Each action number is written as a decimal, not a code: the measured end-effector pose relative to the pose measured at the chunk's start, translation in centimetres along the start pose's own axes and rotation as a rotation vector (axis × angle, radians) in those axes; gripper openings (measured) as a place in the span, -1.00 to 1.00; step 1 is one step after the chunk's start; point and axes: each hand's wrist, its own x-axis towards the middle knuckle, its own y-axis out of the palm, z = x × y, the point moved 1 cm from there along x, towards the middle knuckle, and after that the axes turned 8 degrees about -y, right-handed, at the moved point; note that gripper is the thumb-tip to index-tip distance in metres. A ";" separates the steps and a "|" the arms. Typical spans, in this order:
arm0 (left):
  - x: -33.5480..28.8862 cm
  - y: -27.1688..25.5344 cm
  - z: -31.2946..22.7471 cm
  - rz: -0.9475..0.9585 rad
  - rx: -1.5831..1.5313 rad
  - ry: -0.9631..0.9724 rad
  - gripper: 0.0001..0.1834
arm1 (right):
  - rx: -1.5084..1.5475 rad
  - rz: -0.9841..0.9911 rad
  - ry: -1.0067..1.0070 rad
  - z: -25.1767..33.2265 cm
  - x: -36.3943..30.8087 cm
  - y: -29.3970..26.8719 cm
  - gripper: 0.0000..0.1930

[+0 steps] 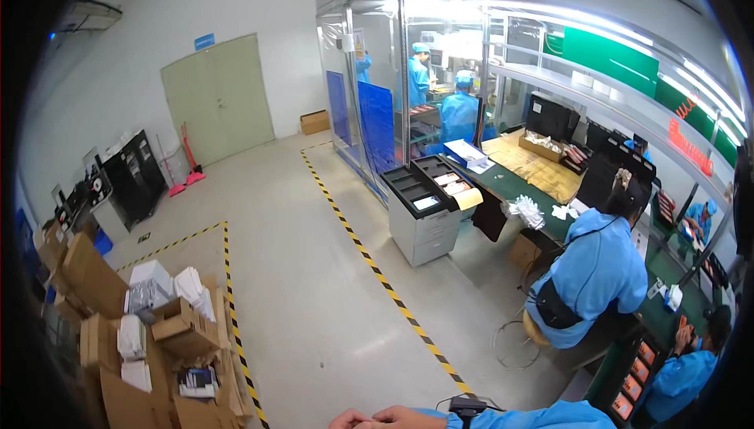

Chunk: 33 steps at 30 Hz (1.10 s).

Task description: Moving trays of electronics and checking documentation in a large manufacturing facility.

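At the bottom edge my right hand (404,418) reaches in from the right, in a light blue sleeve (542,416). A small black device (467,406) is strapped near that wrist. My left hand (351,419) is just left of it, close to or touching its fingertips. Both hands look closed, their fingers curled in. The lower frame edge cuts them off, so whatever they may hold is hidden.
Cardboard boxes (188,327) are piled at the left. Striped floor tape (369,260) crosses the middle. A grey drawer cabinet (424,232) bears black trays. At the right, a seated person (597,272) in blue works at a green bench (510,189). Behind stands a clear-walled booth (377,44).
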 end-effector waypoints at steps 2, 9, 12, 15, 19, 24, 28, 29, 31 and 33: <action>5.6 -2.6 -4.0 0.060 0.079 -0.030 -0.92 | 0.143 -0.082 -0.001 0.2 5.2 -1.9 -0.57; 25.7 -13.2 -15.2 0.065 0.171 -0.063 -0.90 | 0.352 -0.216 -0.010 0.2 27.7 -11.2 -0.59; 33.2 -18.2 -21.3 -0.037 0.205 -0.039 -0.87 | 0.297 -0.158 0.000 3.2 38.1 -16.0 -0.60; 38.7 -24.2 -27.5 -0.178 0.100 -0.040 -0.83 | 0.204 -0.002 -0.009 6.2 50.1 -20.0 -0.58; 45.5 -32.6 -34.1 -0.253 -0.080 0.058 -0.82 | -0.037 0.235 -0.133 8.8 65.4 -23.7 -0.54; 55.9 -45.5 -41.4 -0.318 -0.083 0.101 -0.83 | -0.146 0.330 -0.128 10.0 84.5 -26.8 -0.53; 65.1 -54.7 -50.2 -0.224 -0.112 0.033 -0.81 | -0.256 0.128 -0.140 13.3 97.9 -29.1 -0.52; 67.5 -56.6 -52.5 -0.218 -0.115 0.033 -0.81 | -0.163 0.105 -0.070 14.0 100.9 -29.7 -0.53; 72.0 -59.9 -56.5 -0.134 -0.045 -0.038 -0.80 | -0.114 0.017 -0.059 14.9 106.2 -31.6 -0.56; 77.3 -63.4 -60.0 -0.065 0.062 -0.038 -0.80 | 0.023 -0.014 0.002 15.1 111.7 -33.8 -0.64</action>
